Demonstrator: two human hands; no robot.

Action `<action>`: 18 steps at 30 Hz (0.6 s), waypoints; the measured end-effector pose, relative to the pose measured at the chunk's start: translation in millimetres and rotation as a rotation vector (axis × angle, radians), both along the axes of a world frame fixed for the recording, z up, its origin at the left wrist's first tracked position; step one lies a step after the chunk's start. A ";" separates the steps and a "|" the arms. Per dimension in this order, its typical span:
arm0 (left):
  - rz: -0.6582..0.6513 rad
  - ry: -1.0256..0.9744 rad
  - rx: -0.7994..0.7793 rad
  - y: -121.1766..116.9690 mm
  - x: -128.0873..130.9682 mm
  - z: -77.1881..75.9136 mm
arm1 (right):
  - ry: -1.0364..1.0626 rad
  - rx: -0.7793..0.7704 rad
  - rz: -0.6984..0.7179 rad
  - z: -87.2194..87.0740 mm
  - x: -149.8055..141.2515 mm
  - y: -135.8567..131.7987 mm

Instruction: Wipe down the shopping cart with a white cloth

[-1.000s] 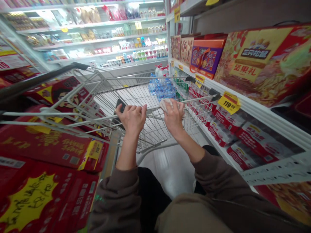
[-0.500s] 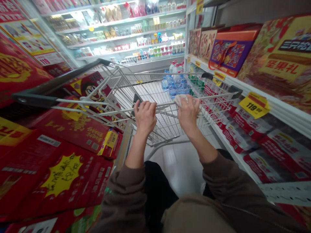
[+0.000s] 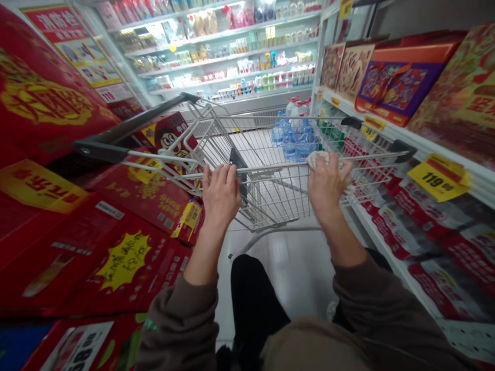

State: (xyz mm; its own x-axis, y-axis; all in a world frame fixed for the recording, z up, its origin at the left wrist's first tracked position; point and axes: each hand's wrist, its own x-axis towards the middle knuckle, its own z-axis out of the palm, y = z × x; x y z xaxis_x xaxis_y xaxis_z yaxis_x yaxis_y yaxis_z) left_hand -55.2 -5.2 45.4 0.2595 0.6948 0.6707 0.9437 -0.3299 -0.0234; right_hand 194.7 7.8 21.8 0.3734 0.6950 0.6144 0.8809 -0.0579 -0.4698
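Observation:
A wire shopping cart (image 3: 278,206) stands sideways in front of me, its dark handle (image 3: 154,116) at the left. My left hand (image 3: 221,195) is on the near top rail toward the handle end, its fingers bent over the rail. Farther right on that rail, my right hand (image 3: 328,186) is closed on a whitish crumpled cloth (image 3: 317,158). The cloth lies against the rail and partly shows beyond the fingers. My palms and the undersides of the fingers are hidden.
Red gift boxes (image 3: 143,201) are stacked close on the left. A shelf with price tags (image 3: 439,178) and packaged goods runs along the right. Blue water bottles (image 3: 296,138) stand on the floor beyond the cart. A lit refrigerated display (image 3: 216,62) spans the back.
My left hand has slid left along the rail toward the handle, so my hands are farther apart. My right hand stays on the rail with the cloth. The cart appears farther right in view.

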 end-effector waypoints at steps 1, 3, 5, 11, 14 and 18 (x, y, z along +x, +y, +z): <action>-0.002 0.024 -0.006 0.6 4.3 -1.3 | -0.012 0.027 0.052 2.9 -18.3 -3.5; -0.019 0.067 -0.013 1.2 10.4 -0.8 | -0.044 0.066 0.178 8.5 -56.3 -11.0; -0.022 0.088 0.016 -0.5 7.9 6.5 | -0.095 0.074 0.302 12.4 -82.9 -16.7; 0.102 0.064 0.189 -13.1 -48.5 56.6 | -0.074 0.047 0.217 10.5 -50.4 -10.4; 0.115 0.047 0.156 -9.6 -72.6 69.5 | -0.039 0.032 0.102 10.8 -27.9 -5.0; 0.100 0.037 0.101 5.8 -72.1 64.1 | -0.033 -0.027 0.125 19.7 -61.1 -11.4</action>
State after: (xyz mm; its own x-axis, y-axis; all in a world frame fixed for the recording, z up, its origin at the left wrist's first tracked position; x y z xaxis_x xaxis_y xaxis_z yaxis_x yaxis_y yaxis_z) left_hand -127.3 0.6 109.5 0.2183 0.6482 0.7295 0.9697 -0.2284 -0.0873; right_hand 133.6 -3.6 41.5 0.2624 0.7512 0.6057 0.8971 0.0412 -0.4398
